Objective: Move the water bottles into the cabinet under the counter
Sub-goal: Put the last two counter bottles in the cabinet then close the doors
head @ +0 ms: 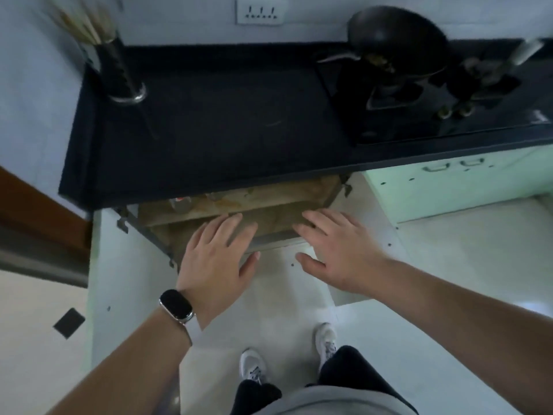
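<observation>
Chopsticks stand in a dark holder [119, 70] at the far left corner of the black table [224, 115], against the pale wall. Below the table's front edge the cabinet [284, 202] is wide open, its white left door [119, 280] swung out toward the floor side. On the brown shelf inside, toward the left and just under the table's lip, sit the water bottles [180, 204]: clear, blurred shapes, one with a touch of red. How many there are cannot be told.

The left hand [220, 256], with a dark-faced watch [176, 307] on its wrist, is stretched out palm down in front of the cabinet opening, fingers straight and slightly spread, with nothing in it. Just beside it, apart by a narrow gap, the right hand [332, 247] reaches the same way, flat and loose, fingers extended and likewise empty. Both hands are well to the right of the bottles and touch none of them.

Farther right, a black wok [398, 40] rests on the stove [389, 115] on the table, and pale green cupboard fronts [463, 187] with small handles run below. White shoes [253, 366] show on the light floor.
</observation>
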`<state>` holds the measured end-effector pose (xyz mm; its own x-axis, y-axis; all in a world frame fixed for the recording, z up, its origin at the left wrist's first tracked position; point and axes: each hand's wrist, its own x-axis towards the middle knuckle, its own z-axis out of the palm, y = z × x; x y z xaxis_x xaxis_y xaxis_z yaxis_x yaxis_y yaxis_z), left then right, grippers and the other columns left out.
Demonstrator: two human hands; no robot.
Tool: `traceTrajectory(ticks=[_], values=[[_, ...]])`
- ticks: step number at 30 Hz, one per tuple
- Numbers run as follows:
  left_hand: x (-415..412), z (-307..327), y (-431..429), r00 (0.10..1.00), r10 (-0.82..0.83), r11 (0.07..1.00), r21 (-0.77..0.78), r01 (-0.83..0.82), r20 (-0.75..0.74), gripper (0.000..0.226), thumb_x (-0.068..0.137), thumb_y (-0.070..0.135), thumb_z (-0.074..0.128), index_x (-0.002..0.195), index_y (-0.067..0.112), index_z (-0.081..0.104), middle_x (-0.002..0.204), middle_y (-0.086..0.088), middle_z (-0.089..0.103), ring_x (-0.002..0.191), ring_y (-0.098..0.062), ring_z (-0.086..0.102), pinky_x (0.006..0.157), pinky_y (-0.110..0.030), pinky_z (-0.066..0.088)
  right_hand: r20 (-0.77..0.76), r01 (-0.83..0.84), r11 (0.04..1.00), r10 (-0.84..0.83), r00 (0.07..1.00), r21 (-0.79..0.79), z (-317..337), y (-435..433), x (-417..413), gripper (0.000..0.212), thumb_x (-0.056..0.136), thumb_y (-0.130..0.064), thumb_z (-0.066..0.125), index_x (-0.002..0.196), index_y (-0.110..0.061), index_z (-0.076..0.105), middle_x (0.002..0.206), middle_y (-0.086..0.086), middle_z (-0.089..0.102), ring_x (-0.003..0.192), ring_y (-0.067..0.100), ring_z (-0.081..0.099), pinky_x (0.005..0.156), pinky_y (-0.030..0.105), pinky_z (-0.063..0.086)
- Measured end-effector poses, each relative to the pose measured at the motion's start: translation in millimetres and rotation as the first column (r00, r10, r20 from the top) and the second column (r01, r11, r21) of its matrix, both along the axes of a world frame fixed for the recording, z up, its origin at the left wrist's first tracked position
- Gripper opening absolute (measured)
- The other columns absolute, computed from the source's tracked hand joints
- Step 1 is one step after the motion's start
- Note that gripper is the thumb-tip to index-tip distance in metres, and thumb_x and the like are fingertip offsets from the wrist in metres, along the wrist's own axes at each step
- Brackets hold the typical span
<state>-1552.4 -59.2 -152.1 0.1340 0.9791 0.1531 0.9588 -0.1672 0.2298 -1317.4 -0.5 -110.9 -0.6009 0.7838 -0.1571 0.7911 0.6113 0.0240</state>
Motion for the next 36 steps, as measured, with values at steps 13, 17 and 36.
traceTrajectory(ticks=[13, 17, 36], values=[[173, 67, 46, 0.929, -0.348, 0.932, 0.059, 0.358, -0.127, 0.05, 0.095, 0.049, 0.044, 0.135, 0.025, 0.06, 0.142, -0.006, 0.058, 0.133, -0.027, 0.052, 0.105, -0.045, 0.041, -0.213, 0.321, 0.934, -0.285, 0.935, 0.159, 58, -44, 182, 0.046, 0.091, -0.051, 0.043, 0.124, -0.025, 0.06, 0.122, 0.002, 0.063, 0.112, 0.028, 0.06, 0.097, 0.042, 0.048], [262, 83, 52, 0.904, -0.41, 0.904, 0.078, 0.42, -0.121, 0.049, 0.095, 0.048, 0.047, 0.136, 0.023, 0.061, 0.142, -0.007, 0.058, 0.134, -0.027, 0.051, 0.106, -0.045, 0.042, -0.284, 0.415, 0.891, -0.356, 0.89, 0.185, 62, -54, 270, 0.047, 0.09, -0.05, 0.044, 0.124, -0.023, 0.063, 0.121, 0.004, 0.064, 0.111, 0.03, 0.061, 0.096, 0.043, 0.048], [628, 123, 79, 0.646, -0.734, 0.608, 0.219, 0.763, -0.21, 0.048, 0.092, 0.045, 0.047, 0.123, 0.015, 0.067, 0.13, -0.013, 0.063, 0.123, -0.034, 0.057, 0.101, -0.05, 0.046, -0.369, 0.728, 0.628, -0.631, 0.683, 0.274, 89, -117, 607, 0.051, 0.089, -0.054, 0.045, 0.126, -0.023, 0.063, 0.121, 0.004, 0.065, 0.113, 0.028, 0.06, 0.097, 0.038, 0.046]])
